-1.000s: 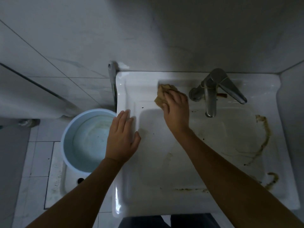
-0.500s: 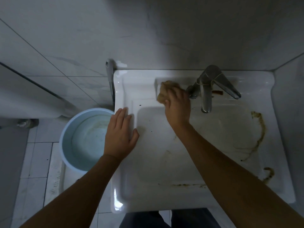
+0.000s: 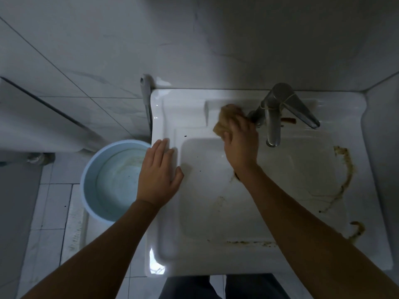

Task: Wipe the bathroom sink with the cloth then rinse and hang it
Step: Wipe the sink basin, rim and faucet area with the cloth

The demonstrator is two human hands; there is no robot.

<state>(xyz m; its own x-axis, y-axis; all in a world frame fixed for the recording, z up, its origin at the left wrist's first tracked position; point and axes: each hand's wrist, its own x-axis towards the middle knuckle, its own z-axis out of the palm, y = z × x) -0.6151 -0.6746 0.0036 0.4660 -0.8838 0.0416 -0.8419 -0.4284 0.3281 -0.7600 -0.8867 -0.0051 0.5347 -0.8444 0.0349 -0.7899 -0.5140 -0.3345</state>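
Dim, bluish light fills the bathroom; a small glare glints on the sink (image 3: pixel 158 269) at its near left corner. Wide-angle distortion bows the wall tiles (image 3: pixel 64 67) at the edges. The upper right wall lies in shadow.

I'm looking into a bathroom: a white ceramic sink (image 3: pixel 164 117) with a metal faucet (image 3: pixel 274 117), marbled tile walls (image 3: pixel 194 39), a blue bucket (image 3: pixel 90 165) on the tiled floor left.
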